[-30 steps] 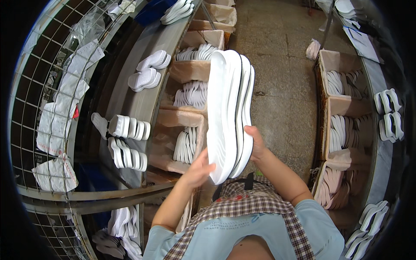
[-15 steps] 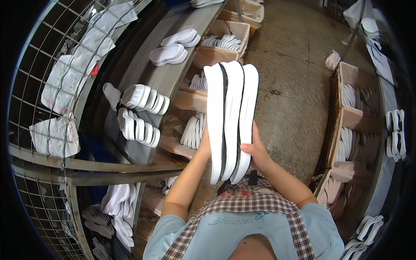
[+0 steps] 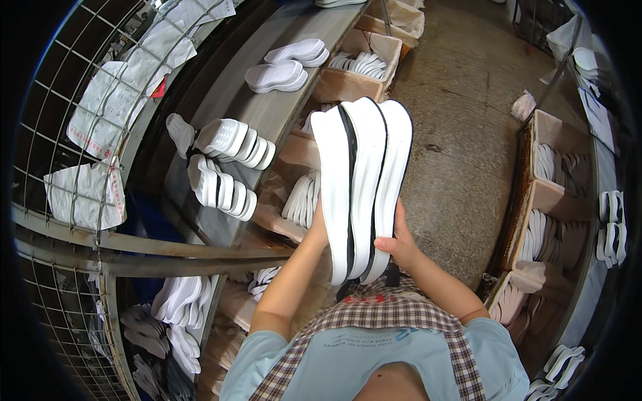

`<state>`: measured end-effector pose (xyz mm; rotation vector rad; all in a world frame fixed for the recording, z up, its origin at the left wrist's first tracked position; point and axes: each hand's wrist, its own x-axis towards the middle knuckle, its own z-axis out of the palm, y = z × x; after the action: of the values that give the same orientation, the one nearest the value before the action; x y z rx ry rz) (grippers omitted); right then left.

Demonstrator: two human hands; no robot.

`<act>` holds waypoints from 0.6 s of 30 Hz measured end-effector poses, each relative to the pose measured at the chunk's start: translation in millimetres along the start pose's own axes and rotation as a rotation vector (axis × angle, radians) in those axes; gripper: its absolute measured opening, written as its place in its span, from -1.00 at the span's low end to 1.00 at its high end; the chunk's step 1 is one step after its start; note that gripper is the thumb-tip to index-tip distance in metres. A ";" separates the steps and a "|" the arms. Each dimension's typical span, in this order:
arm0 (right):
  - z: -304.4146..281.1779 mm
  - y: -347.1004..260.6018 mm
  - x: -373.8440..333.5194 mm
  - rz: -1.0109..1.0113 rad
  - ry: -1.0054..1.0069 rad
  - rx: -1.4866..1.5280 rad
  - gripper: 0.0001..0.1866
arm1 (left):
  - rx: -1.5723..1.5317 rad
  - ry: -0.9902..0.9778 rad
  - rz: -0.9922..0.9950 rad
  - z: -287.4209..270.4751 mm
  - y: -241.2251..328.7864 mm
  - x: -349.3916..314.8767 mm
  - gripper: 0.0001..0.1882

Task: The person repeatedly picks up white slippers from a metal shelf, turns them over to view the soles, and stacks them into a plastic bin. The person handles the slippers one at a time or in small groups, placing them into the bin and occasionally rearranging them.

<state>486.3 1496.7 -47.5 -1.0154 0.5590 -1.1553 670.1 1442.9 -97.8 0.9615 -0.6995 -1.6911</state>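
Note:
Three white shoe soles with dark edges between them stand pressed side by side in front of my chest, their long sides running away from me. My right hand grips the stack from the right, thumb laid over the near part of the outer sole. On the other side my left hand supports the stack; its fingers are mostly hidden behind the soles. Both hands are closed on the same stack.
At left runs a metal conveyor bearing white sole pairs and sole stacks. Lined bins of soles stand beside it, more bins at right. A wire mesh and metal bar border my left.
The stack has tilted slightly, its far end shifting a little right and the soles' faces showing broader. The surroundings have shifted slightly in view. Both hands keep their hold.

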 end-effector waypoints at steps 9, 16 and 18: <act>-7.5 3.8 -2.1 0.022 -0.047 -0.029 0.16 | 0.161 0.004 0.054 -2.2 -2.6 0.7 -0.60; -13.0 6.7 -6.8 0.046 -0.068 0.026 0.17 | 0.125 -0.021 0.059 2.2 4.2 -7.3 -0.54; -15.0 8.6 -7.0 0.074 -0.044 0.024 0.18 | 0.145 -0.033 0.126 9.4 8.4 -13.4 -0.47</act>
<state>475.9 1498.3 -62.9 -0.9890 0.5420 -1.0693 668.3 1453.1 -82.6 0.9708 -0.8965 -1.5652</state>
